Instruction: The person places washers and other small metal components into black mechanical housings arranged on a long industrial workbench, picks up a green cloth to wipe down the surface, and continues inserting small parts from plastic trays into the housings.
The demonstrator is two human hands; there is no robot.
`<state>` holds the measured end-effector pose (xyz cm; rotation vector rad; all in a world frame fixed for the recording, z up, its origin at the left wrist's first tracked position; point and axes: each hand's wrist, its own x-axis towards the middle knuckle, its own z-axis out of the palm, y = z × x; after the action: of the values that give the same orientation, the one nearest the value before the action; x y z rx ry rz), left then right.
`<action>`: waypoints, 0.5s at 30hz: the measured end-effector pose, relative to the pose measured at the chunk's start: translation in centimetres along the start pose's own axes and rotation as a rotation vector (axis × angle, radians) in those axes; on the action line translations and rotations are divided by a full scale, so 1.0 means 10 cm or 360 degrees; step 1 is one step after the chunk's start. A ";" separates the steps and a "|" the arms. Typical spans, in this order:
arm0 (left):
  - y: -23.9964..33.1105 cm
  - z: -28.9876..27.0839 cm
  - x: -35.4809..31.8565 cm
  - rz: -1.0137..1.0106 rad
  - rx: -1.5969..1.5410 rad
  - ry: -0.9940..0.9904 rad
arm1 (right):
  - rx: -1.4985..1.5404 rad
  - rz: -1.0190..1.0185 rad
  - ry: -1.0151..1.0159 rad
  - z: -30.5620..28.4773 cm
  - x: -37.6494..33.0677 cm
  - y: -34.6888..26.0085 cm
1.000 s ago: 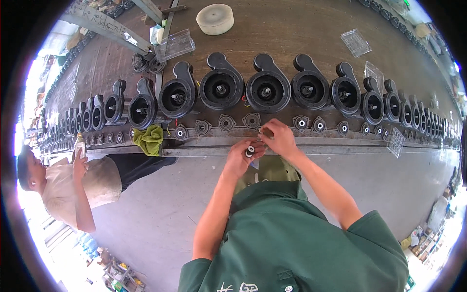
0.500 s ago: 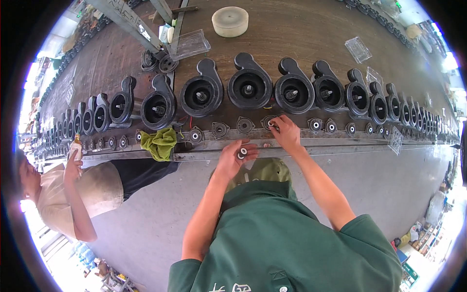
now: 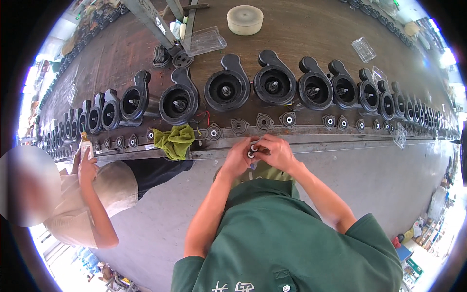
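Close to my body, just off the bench's front edge, my two hands meet. My left hand (image 3: 237, 157) is closed around small black-and-white rings (image 3: 251, 155); how many is hidden by the fingers. Fingers of my right hand (image 3: 276, 153) pinch at one of these rings, against the left fingertips. Beyond the hands lies a row of flat round flange covers. The cover (image 3: 288, 119) ahead of my right hand has a black-and-white ring in its middle. Its left neighbours, a cover (image 3: 264, 121) and another cover (image 3: 239, 126), show dark centres without a white ring.
A long row of black round housings (image 3: 227, 90) with metal shafts stands behind the covers. A green cloth (image 3: 174, 142) hangs over the bench edge. Further back are a pale round block (image 3: 245, 20) and a clear plastic tray (image 3: 206, 41). At left, a co-worker (image 3: 104, 187) holds a bottle (image 3: 85, 147).
My right hand has left the flange cover, where a ring now sits, and come back to my left hand. The view has shifted, so the bench appears further right.
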<state>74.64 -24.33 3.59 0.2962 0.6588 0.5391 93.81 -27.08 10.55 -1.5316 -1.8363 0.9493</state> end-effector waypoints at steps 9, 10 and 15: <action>-0.06 -0.03 -0.10 0.0056 -0.0086 0.0208 | 0.0049 0.0198 0.0226 0.10 0.16 0.37; -0.04 -0.02 -0.13 0.0061 -0.0116 0.0259 | -0.0039 0.0283 0.0286 0.09 0.22 0.48; -0.03 -0.07 -0.21 0.0065 -0.0259 0.0329 | -0.0425 0.0195 0.0301 0.08 0.42 0.75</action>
<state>72.93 -25.73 3.97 0.1013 0.8048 0.6642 96.75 -22.36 3.97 -1.8447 -1.8046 0.6042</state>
